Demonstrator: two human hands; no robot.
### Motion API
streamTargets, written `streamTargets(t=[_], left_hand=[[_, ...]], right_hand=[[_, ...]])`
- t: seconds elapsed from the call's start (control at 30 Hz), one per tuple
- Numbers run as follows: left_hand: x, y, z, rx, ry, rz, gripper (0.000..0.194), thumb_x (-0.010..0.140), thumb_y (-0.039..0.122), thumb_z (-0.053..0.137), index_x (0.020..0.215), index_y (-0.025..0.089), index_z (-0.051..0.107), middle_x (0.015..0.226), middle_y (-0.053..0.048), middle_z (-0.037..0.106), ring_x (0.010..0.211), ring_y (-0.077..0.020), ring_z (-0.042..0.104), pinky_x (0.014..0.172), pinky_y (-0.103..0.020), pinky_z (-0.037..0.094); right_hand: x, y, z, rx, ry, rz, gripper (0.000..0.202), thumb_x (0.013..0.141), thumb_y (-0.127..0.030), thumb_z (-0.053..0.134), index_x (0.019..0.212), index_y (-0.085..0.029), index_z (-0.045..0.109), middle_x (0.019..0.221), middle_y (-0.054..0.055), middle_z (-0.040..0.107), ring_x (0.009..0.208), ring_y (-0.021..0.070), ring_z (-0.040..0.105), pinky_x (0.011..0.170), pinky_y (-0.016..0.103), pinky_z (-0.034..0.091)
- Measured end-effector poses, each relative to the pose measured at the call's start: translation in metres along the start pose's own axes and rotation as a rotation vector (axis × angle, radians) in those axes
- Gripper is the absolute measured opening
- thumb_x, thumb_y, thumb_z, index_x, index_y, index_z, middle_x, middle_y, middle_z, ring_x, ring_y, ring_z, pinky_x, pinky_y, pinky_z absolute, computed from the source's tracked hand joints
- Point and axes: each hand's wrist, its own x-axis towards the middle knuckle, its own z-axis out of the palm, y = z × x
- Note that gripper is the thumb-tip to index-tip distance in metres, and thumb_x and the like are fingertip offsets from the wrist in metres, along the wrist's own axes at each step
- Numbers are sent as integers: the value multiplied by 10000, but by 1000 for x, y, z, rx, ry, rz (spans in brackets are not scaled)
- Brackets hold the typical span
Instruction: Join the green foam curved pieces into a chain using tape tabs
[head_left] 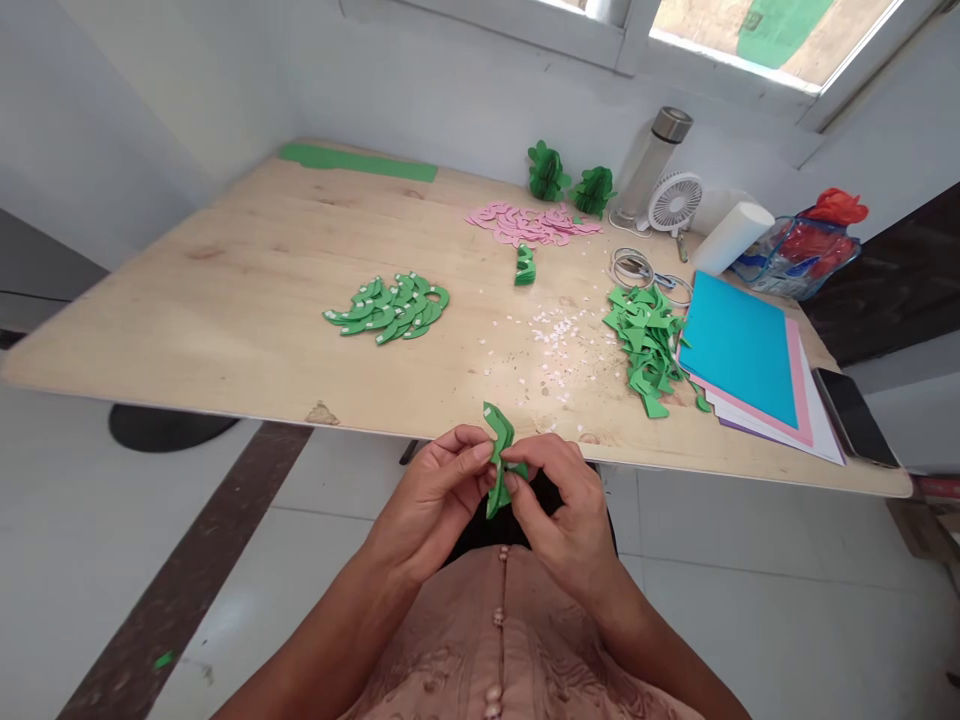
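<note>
1 grn paper pc (503, 428), layered. Loc.: btwn L hand (442, 478) & R hand (568, 508), by bench (247, 340) edge. Fingers (544, 451): both sets pinching it. Est. light, bendy, easily creased; hold by edges.

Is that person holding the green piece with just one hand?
No, the left fingers and the right fingers both hold the green piece, one hand on each side.

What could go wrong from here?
The green paper piece is pinched by the left hand and right hand just off the table's front edge, so a slip might drop it to the floor. The dark phone lies near the right edge; a bump could knock it off.
</note>
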Motion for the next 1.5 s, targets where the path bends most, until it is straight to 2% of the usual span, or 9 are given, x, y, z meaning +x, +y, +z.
streamTargets(t=[0.17, 0.33, 0.53, 0.83, 0.97, 1.2, 1.33, 1.5], left_hand=[[0, -1, -1, -44, 2, -14, 170, 637, 147, 757, 734, 155, 618, 672, 10, 606, 579, -91, 563, 562, -193, 463], [-1, 0, 1, -13, -17, 39, 155, 654, 151, 751, 724, 152, 613, 660, 16, 593, 569, -81, 554, 552, -182, 457], [-4, 1, 5, 74, -4, 136, 121, 684, 139, 727, 706, 148, 608, 667, 15, 582, 608, -87, 558, 571, -184, 460], [-6, 0, 9, 77, 17, 130, 134, 669, 143, 739, 699, 146, 608, 675, 14, 594, 601, -79, 554, 570, -174, 452], [-7, -1, 9, 88, 31, 140, 133, 667, 143, 738, 703, 145, 610, 681, 11, 599, 594, -78, 551, 565, -176, 450], [-11, -4, 13, 170, 75, 237, 124, 671, 151, 738, 687, 141, 615, 666, 9, 598, 612, -81, 546, 571, -170, 442], [-11, -3, 13, 132, 60, 198, 126, 672, 145, 736, 694, 142, 612, 665, 15, 593, 590, -78, 544, 554, -174, 440], [-10, -2, 10, 72, 25, 118, 119, 687, 141, 726, 714, 143, 610, 675, 15, 593, 584, -74, 548, 556, -175, 445]], right_hand=[[-1, 0, -1, -20, 18, -1, 197, 794, -96, 520, 918, -227, 599, 819, 15, 652, 766, 173, 582, 721, 338, 413], [-1, 2, -2, -11, 32, -17, 190, 792, -98, 529, 911, -223, 609, 822, 15, 658, 759, 168, 583, 729, 334, 420], [-1, 3, -3, 26, 52, 31, 167, 787, -100, 539, 886, -215, 607, 784, -1, 641, 729, 151, 572, 700, 309, 424], [-3, 2, -2, 58, 72, 111, 130, 765, -114, 568, 852, -208, 587, 743, -12, 617, 710, 145, 571, 687, 295, 441], [-4, 1, -2, 12, 95, 40, 138, 764, -107, 559, 856, -208, 582, 752, -9, 624, 717, 146, 579, 699, 301, 443], [-6, 2, 0, -80, 122, -40, 185, 763, -85, 546, 894, -212, 576, 789, 3, 642, 741, 158, 583, 718, 324, 440], [-6, 3, -1, -95, 70, -103, 224, 779, -82, 537, 955, -216, 570, 848, 10, 650, 787, 164, 586, 749, 340, 425], [-8, 0, -5, -3, 36, -18, 213, 794, -113, 521, 970, -221, 576, 839, 15, 643, 786, 167, 590, 734, 331, 441]])
